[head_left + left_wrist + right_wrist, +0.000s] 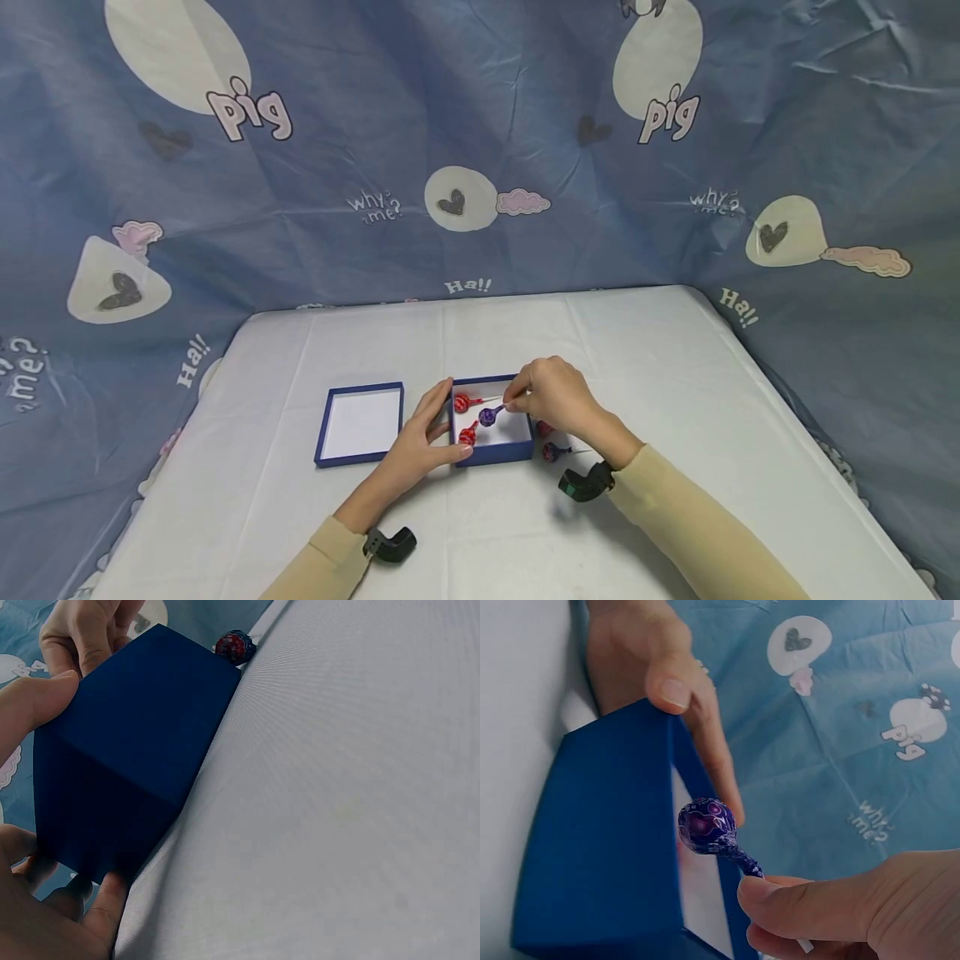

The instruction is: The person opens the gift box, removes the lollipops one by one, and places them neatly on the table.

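A blue box (495, 453) with a white inside stands uncovered on the table. My left hand (422, 442) grips its left end, thumb over the front rim and fingers along the side. Over the box, my right hand (558, 393) pinches a purple-wrapped lollipop (707, 825) by its stick just below the wrapper, the ball pointing left. Two red-wrapped lollipops, one at the back left (462, 403) and one at the front left (468, 435), lie inside the box.
Left of the box lies its blue-edged lid (321, 450), white inside up. Right of the box, partly under my right forearm, are a red lollipop (544, 428) and a dark blue and red lollipop (552, 452). A printed blue curtain (480, 258) hangs behind the white table (645, 358).
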